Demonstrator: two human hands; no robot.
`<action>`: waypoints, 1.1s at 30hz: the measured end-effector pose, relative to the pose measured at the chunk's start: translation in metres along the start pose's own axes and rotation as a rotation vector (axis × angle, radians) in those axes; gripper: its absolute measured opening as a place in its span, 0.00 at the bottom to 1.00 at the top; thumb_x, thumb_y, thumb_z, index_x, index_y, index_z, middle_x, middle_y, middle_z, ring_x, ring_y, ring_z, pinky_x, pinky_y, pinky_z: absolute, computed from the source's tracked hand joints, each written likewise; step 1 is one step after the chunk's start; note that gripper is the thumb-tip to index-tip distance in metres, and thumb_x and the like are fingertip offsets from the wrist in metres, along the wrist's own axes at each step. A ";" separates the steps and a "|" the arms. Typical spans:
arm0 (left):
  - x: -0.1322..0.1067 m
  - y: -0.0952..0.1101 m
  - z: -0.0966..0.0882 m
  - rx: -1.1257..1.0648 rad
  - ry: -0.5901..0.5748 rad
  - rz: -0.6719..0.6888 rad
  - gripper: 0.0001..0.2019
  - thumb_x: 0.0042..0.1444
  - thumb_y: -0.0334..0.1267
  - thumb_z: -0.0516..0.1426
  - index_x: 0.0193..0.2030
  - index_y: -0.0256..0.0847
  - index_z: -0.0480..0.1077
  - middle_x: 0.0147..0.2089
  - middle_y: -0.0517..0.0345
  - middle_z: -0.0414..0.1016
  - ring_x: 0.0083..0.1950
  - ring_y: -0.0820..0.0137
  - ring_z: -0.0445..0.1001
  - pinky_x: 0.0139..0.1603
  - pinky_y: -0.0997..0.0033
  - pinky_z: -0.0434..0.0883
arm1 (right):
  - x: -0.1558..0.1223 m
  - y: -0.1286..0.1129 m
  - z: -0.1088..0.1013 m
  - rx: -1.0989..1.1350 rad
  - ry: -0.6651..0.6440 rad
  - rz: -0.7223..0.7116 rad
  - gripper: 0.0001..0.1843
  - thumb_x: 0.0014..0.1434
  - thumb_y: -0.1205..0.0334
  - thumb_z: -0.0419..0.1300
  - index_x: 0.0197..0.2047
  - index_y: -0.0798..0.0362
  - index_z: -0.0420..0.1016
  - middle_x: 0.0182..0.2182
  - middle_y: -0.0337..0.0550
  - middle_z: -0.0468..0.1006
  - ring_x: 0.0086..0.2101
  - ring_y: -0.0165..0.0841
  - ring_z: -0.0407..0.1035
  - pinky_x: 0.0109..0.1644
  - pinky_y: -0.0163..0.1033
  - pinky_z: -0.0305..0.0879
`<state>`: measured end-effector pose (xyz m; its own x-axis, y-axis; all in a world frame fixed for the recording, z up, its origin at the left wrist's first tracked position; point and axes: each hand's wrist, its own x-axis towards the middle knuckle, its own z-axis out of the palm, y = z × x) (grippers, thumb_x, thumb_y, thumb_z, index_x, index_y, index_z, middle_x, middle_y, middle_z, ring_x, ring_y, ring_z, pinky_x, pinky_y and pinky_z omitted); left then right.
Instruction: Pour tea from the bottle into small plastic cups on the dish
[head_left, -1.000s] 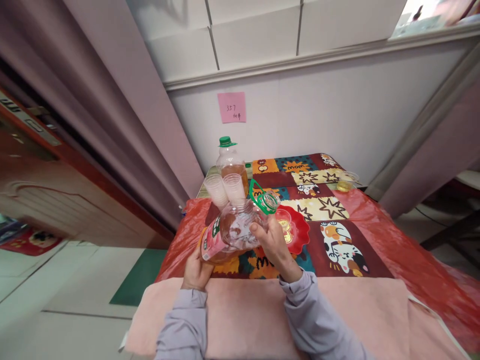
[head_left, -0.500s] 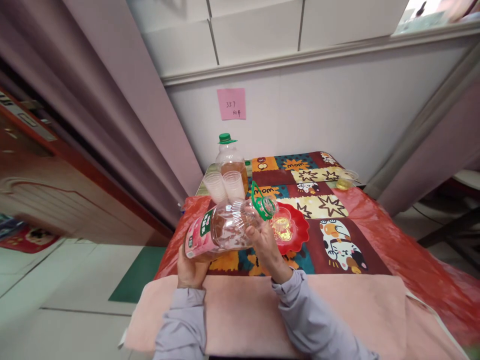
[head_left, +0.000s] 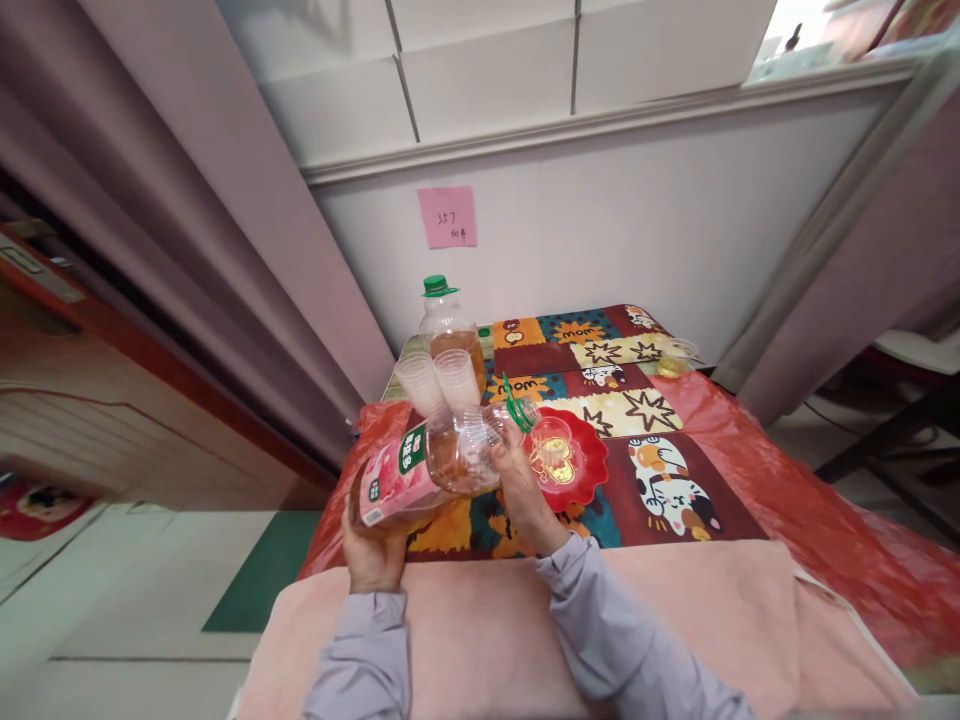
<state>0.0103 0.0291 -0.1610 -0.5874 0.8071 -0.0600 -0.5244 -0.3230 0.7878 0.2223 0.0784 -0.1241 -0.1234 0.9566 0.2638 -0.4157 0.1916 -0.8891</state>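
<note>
I hold a large clear plastic bottle [head_left: 431, 465] with a pink label on its side, tipped so its open green-ringed neck points right and down. My left hand [head_left: 373, 550] is closed under its base. My right hand [head_left: 517, 485] is wrapped around its shoulder near the neck. The mouth hangs just above a small clear cup [head_left: 553, 440] with yellow liquid, standing on a red plate [head_left: 589, 465]. A little amber liquid lies in the bottle.
Behind stand a second bottle [head_left: 448, 335] with a green cap and two stacked-looking clear cups [head_left: 439, 380]. Another small cup [head_left: 675, 357] sits at the far right of the patterned cloth [head_left: 645, 410]. A pink towel [head_left: 525, 640] covers the near edge; a pink note [head_left: 448, 216] is on the wall.
The bottle has tipped further, its base rising left and its neck dropping toward the cup on the red plate. Both hands kept their hold.
</note>
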 end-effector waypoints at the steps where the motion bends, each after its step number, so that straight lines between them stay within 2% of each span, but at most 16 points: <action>1: 0.000 0.001 0.001 0.000 0.016 0.011 0.21 0.66 0.52 0.60 0.61 0.46 0.80 0.66 0.54 0.80 0.71 0.56 0.73 0.69 0.55 0.74 | 0.000 0.000 0.000 -0.013 0.009 -0.002 0.42 0.68 0.30 0.58 0.75 0.44 0.64 0.71 0.48 0.72 0.72 0.47 0.64 0.78 0.60 0.57; 5: -0.003 0.005 0.008 0.022 0.045 0.029 0.21 0.66 0.53 0.61 0.60 0.48 0.80 0.66 0.57 0.80 0.70 0.57 0.74 0.67 0.57 0.76 | -0.002 0.004 -0.003 -0.047 0.032 0.021 0.44 0.67 0.28 0.57 0.76 0.44 0.64 0.72 0.49 0.71 0.74 0.47 0.59 0.80 0.59 0.52; 8: -0.005 0.006 0.011 0.037 0.063 0.044 0.22 0.64 0.53 0.61 0.60 0.48 0.80 0.63 0.55 0.82 0.63 0.56 0.79 0.60 0.56 0.80 | -0.002 0.011 -0.005 -0.066 0.054 0.056 0.47 0.66 0.25 0.57 0.76 0.46 0.63 0.72 0.52 0.69 0.74 0.49 0.59 0.80 0.60 0.51; 12: -0.004 0.005 0.012 0.032 0.091 0.056 0.21 0.66 0.51 0.60 0.60 0.46 0.81 0.60 0.55 0.84 0.57 0.60 0.82 0.55 0.62 0.81 | -0.002 0.019 -0.006 -0.069 0.095 0.126 0.49 0.66 0.25 0.56 0.78 0.49 0.60 0.75 0.53 0.65 0.76 0.49 0.55 0.81 0.59 0.49; 15: -0.004 0.005 0.012 0.037 0.091 0.062 0.20 0.66 0.50 0.60 0.60 0.46 0.81 0.60 0.55 0.84 0.57 0.61 0.82 0.56 0.62 0.80 | -0.003 0.022 -0.006 -0.041 0.107 0.128 0.46 0.67 0.28 0.56 0.78 0.47 0.60 0.75 0.50 0.66 0.75 0.47 0.56 0.81 0.59 0.48; 18: -0.003 0.004 0.011 0.058 0.087 0.078 0.21 0.64 0.52 0.61 0.59 0.46 0.81 0.61 0.54 0.83 0.58 0.59 0.82 0.58 0.58 0.80 | -0.004 0.024 -0.007 -0.036 0.124 0.120 0.42 0.68 0.31 0.57 0.76 0.46 0.63 0.74 0.49 0.67 0.75 0.46 0.57 0.81 0.58 0.49; 26: -0.004 0.004 0.013 0.089 0.077 0.096 0.21 0.67 0.53 0.58 0.60 0.48 0.80 0.62 0.56 0.83 0.64 0.57 0.79 0.64 0.57 0.78 | -0.006 0.019 -0.008 -0.069 0.145 0.150 0.40 0.69 0.31 0.55 0.74 0.48 0.64 0.73 0.51 0.67 0.74 0.46 0.58 0.81 0.57 0.50; 29: -0.006 0.005 0.016 0.083 0.083 0.102 0.20 0.67 0.50 0.58 0.58 0.46 0.81 0.60 0.56 0.84 0.64 0.58 0.79 0.63 0.58 0.78 | -0.006 0.020 -0.008 -0.070 0.147 0.173 0.43 0.68 0.29 0.54 0.74 0.49 0.63 0.73 0.53 0.67 0.74 0.46 0.58 0.80 0.57 0.50; 33: -0.007 0.003 0.017 0.086 0.086 0.130 0.20 0.66 0.46 0.57 0.59 0.44 0.81 0.61 0.55 0.83 0.65 0.57 0.78 0.64 0.56 0.78 | -0.005 0.024 -0.008 -0.048 0.166 0.186 0.42 0.68 0.29 0.54 0.73 0.49 0.64 0.71 0.53 0.70 0.72 0.46 0.62 0.78 0.56 0.56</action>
<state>0.0232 0.0307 -0.1483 -0.6990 0.7152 -0.0034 -0.3881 -0.3753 0.8418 0.2201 0.0802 -0.1494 -0.0420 0.9986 0.0325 -0.3561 0.0154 -0.9343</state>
